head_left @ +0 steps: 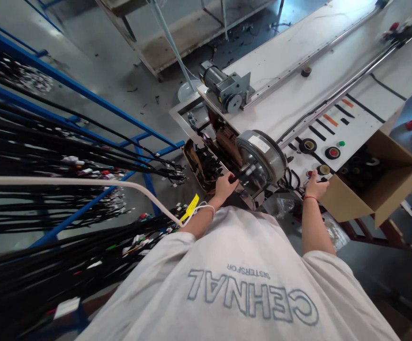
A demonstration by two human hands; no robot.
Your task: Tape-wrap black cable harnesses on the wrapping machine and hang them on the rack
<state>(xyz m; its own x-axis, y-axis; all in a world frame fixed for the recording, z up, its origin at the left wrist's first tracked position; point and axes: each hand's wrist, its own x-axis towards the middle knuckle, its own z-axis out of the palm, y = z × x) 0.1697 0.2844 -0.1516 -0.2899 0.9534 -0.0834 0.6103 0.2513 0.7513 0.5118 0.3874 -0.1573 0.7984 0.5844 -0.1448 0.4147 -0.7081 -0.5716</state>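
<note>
My left hand at the metal drum, my right at the table's near edge.
Black cables (pixel 67 142) hang on the blue rack (pixel 103 124) at far left; next, my left hand (pixel 226 186) grips a black piece (pixel 233 179) just beside the metal drum (pixel 273 163), which sits at the end of the table (pixel 280 111). The red button (pixel 310 174) is by my right hand (pixel 316 186), whose grasp I cannot tell; then come a tape roll (pixel 323 169) and an open cardboard box (pixel 348 196).
</note>
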